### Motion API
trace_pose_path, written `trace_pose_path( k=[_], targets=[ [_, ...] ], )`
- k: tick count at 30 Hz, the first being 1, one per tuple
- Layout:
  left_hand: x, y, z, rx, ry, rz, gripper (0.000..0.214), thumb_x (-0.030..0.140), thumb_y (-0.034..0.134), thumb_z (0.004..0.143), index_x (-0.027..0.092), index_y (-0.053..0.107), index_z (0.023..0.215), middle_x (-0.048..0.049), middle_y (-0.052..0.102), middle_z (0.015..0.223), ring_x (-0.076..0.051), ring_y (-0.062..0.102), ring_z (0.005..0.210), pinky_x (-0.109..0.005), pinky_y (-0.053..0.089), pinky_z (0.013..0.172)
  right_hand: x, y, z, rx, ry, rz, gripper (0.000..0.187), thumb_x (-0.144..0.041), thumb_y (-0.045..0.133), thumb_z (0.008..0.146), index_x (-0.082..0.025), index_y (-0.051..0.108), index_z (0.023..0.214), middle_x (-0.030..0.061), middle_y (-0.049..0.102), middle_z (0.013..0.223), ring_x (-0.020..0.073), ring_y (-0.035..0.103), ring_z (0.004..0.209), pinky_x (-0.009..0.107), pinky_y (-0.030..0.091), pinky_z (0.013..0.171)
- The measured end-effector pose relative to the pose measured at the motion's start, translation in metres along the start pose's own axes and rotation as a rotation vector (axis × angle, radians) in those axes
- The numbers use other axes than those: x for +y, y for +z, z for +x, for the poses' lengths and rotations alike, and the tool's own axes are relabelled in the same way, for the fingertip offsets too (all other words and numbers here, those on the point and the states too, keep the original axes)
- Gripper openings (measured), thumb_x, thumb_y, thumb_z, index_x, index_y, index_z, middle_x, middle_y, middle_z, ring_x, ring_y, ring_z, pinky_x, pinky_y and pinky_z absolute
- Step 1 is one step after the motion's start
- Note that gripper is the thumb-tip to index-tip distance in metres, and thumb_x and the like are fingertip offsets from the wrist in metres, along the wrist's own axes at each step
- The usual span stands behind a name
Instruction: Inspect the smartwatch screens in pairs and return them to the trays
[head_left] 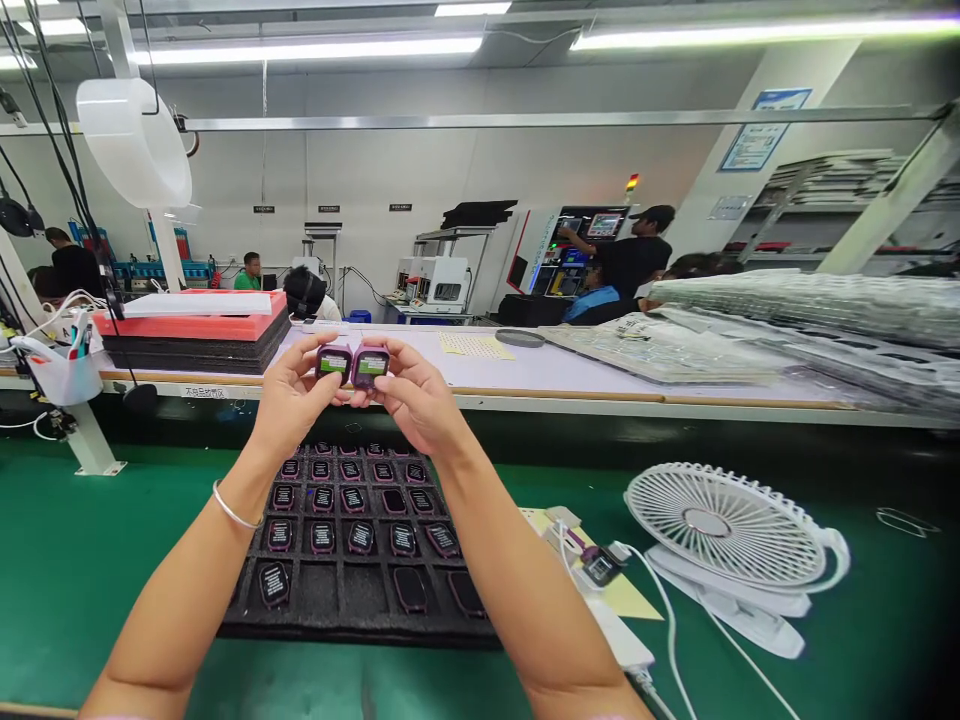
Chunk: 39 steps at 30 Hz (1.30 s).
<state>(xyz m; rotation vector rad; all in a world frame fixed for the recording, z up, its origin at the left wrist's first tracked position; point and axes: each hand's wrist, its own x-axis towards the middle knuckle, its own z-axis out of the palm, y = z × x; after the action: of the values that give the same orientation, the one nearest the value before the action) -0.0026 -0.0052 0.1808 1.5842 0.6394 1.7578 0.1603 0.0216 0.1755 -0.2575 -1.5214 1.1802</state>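
My left hand [295, 400] pinches a small purple smartwatch body [334, 363] by its edges, and my right hand [418, 402] pinches a matching one [370, 366]. Both screens face me and show a lit green-and-white display. The two watches are side by side, nearly touching, and my fingertips meet beneath them. Below my hands lies a black foam tray [285, 610] with rows of similar dark watch bodies in its pockets. Some pockets at the near edge look unfilled. My left wrist wears a thin silver bangle [236, 506].
To the right, a white desk fan [726, 526] and a cabled device on yellow paper [600, 566] sit on the green mat. Stacked clear trays [810, 310] cover the far bench, beside red-topped black foam [195, 335]. Co-workers [634, 255] stand and sit beyond.
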Motion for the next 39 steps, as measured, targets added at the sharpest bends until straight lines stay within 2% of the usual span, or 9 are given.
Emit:
trace_pose_path(
  k=[4,8,13,19,23,28,31,35,39],
  targets=[
    [-0.016,-0.006,-0.024,0.010,-0.105,-0.005,0.048,0.019,0.074,0.071,0.019,0.064,0.118,0.0003,0.070,0.088,-0.009,0.067,0.057,-0.022,0.059,0.061,0.023,0.000,-0.023,0.042,0.088,0.070,0.040,-0.019,0.069,0.072,-0.025,0.062,0.112,-0.0009,0.067,0.097,0.0126,0.067,0.063,0.032,0.058,0.068],
    [-0.039,-0.014,-0.047,0.027,-0.243,0.002,0.044,0.024,0.074,0.073,0.017,0.065,0.115,-0.0014,0.071,0.087,-0.010,0.068,0.056,-0.023,0.059,0.059,0.056,-0.002,-0.044,0.093,0.187,0.116,0.035,-0.028,0.072,0.077,-0.023,0.063,0.110,-0.0013,0.066,0.089,0.0125,0.067,0.060,0.031,0.056,0.063],
    [-0.062,-0.021,-0.060,0.035,-0.390,0.008,0.047,0.029,0.077,0.074,0.016,0.065,0.116,-0.0031,0.072,0.089,-0.012,0.070,0.057,-0.026,0.061,0.059,0.086,-0.009,-0.058,0.152,0.262,0.116,0.034,-0.033,0.075,0.079,-0.022,0.063,0.109,-0.0015,0.067,0.085,0.0114,0.065,0.058,0.028,0.054,0.060],
    [-0.074,-0.025,-0.057,0.011,-0.465,-0.030,0.054,0.027,0.076,0.073,0.016,0.062,0.124,-0.0045,0.073,0.097,-0.013,0.072,0.063,-0.027,0.062,0.065,0.093,-0.018,-0.057,0.191,0.306,0.141,0.039,-0.017,0.070,0.073,-0.023,0.063,0.111,-0.0016,0.068,0.091,0.0119,0.068,0.063,0.029,0.055,0.066],
    [-0.080,-0.027,-0.051,0.015,-0.471,-0.050,0.052,0.024,0.074,0.073,0.016,0.061,0.124,-0.0036,0.072,0.096,-0.013,0.072,0.063,-0.028,0.062,0.066,0.094,-0.024,-0.052,0.200,0.309,0.122,0.042,-0.014,0.067,0.072,-0.024,0.062,0.113,-0.0008,0.070,0.093,0.0134,0.068,0.066,0.031,0.055,0.067],
    [-0.092,-0.029,-0.047,0.057,-0.478,-0.091,0.049,0.023,0.071,0.074,0.018,0.061,0.122,-0.0020,0.070,0.095,-0.012,0.071,0.064,-0.026,0.060,0.064,0.097,-0.031,-0.049,0.217,0.337,0.181,0.034,-0.029,0.068,0.081,-0.023,0.063,0.114,0.0013,0.072,0.091,0.0158,0.069,0.066,0.034,0.055,0.067],
    [-0.102,-0.028,-0.047,0.102,-0.528,-0.131,0.045,0.022,0.070,0.075,0.018,0.060,0.119,-0.0018,0.070,0.093,-0.011,0.069,0.062,-0.024,0.056,0.061,0.104,-0.035,-0.050,0.224,0.377,0.217,0.031,-0.038,0.066,0.085,-0.022,0.064,0.112,0.0036,0.074,0.091,0.0164,0.069,0.064,0.033,0.055,0.064],
    [-0.112,-0.028,-0.046,0.094,-0.609,-0.206,0.048,0.024,0.067,0.078,0.016,0.058,0.124,-0.0035,0.072,0.089,-0.012,0.070,0.062,-0.026,0.056,0.063,0.112,-0.040,-0.050,0.234,0.433,0.222,0.032,-0.041,0.066,0.086,-0.021,0.065,0.110,0.0042,0.075,0.089,0.0164,0.069,0.062,0.032,0.054,0.061],
    [-0.114,-0.028,-0.044,0.095,-0.621,-0.225,0.044,0.027,0.065,0.080,0.016,0.060,0.122,-0.0033,0.073,0.088,-0.014,0.071,0.062,-0.028,0.058,0.064,0.115,-0.044,-0.049,0.253,0.445,0.220,0.030,-0.040,0.066,0.086,-0.021,0.065,0.109,0.0038,0.074,0.088,0.0149,0.067,0.059,0.030,0.053,0.059]
  ],
)
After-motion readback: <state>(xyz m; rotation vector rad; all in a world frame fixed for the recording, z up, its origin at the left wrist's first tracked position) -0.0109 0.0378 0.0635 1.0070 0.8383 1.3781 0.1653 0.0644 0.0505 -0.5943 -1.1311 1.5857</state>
